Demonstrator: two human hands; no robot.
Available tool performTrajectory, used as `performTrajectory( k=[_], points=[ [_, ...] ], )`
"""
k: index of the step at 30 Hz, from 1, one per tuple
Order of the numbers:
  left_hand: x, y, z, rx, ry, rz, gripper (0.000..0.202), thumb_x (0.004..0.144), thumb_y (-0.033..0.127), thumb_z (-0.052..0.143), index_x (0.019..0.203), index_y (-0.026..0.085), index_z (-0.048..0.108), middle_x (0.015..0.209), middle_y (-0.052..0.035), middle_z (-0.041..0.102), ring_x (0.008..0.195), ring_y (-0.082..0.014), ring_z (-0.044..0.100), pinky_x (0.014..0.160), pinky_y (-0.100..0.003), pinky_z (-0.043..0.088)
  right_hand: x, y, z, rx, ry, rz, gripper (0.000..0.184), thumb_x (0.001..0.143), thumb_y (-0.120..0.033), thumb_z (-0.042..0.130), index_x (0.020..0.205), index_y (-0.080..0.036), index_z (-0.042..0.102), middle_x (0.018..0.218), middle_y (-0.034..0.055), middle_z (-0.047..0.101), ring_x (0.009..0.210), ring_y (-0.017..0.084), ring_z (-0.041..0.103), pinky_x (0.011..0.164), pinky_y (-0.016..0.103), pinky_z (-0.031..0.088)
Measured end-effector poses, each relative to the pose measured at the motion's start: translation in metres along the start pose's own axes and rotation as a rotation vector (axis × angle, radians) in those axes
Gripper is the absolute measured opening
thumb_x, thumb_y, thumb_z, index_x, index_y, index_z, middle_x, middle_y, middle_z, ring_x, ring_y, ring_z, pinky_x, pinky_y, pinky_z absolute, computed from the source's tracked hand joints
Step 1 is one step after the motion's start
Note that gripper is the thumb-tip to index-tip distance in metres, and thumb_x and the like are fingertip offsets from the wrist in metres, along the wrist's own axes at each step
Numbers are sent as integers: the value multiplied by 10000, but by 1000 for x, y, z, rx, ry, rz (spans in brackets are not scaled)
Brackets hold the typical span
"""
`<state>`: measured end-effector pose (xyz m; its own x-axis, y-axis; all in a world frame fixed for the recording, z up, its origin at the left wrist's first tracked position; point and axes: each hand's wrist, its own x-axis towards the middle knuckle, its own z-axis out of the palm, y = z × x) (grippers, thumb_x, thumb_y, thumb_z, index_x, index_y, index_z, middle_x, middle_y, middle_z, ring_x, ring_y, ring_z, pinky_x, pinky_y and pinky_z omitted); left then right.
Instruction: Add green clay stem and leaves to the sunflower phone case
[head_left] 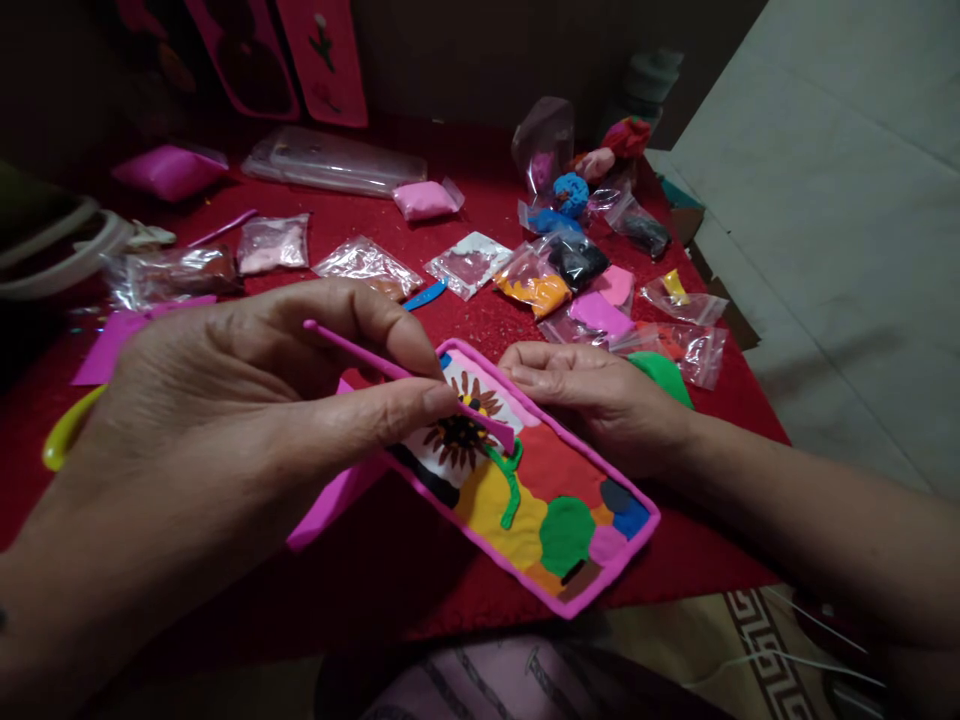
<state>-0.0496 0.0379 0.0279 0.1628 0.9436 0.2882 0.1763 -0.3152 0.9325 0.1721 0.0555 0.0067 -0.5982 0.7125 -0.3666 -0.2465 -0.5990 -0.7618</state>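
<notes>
Clay panel point(536, 485) with the pink rim is up over the near side of the red desk point(300, 610), between both hands. Left hand point(247, 400) has a pink tool point(491, 425) pinched between thumb and forefinger, flat end over the brown-petalled flower point(454, 437); can't tell if it's touching. Right hand point(600, 400) is clamped on the far edge. IMO go light and keep the blade low so the green stem point(513, 490) doesn't get dented, and don't squash that rim. Clear bags, left to right: brown clay point(214, 268), pale pink clay point(272, 245), white clay point(480, 252), orange clay point(536, 293), black clay point(579, 262), yellow scrap point(675, 287).
</notes>
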Motion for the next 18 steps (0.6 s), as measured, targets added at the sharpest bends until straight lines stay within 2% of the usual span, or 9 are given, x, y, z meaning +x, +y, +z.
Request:
performTrajectory(
  k=[3, 6, 13, 18],
  points=[
    [-1, 1, -2, 50, -69, -18, 117, 808, 219, 831, 856, 264, 734, 770, 110, 771, 620, -115, 765, 593, -102, 635, 0, 0, 0, 7, -7, -3, 142, 898, -198, 668, 770, -145, 636, 682, -8, 638, 579, 73, 582, 581, 153, 476],
    [-1, 1, -3, 35, -95, -19, 116, 813, 222, 827, 854, 269, 729, 771, 117, 765, 629, -94, 763, 607, -74, 619, 0, -1, 0, 15, -7, -2, 139, 883, -208, 690, 769, -149, 640, 679, -13, 638, 574, 73, 578, 573, 152, 473],
    [0, 1, -2, 58, -69, -24, 145, 790, 205, 846, 835, 285, 733, 756, 114, 744, 611, -76, 747, 573, -50, 605, 0, -2, 2, 0, 12, 5, 170, 862, -257, 729, 760, -156, 638, 683, -17, 629, 576, 75, 571, 575, 159, 470],
    [-1, -1, -3, 115, -18, -11, 163, 759, 264, 873, 807, 284, 719, 755, 101, 735, 610, -104, 751, 547, -90, 624, 1, -1, 1, -8, 13, 3, 164, 864, -256, 723, 762, -159, 640, 683, -16, 627, 578, 77, 564, 572, 165, 458]
  ],
)
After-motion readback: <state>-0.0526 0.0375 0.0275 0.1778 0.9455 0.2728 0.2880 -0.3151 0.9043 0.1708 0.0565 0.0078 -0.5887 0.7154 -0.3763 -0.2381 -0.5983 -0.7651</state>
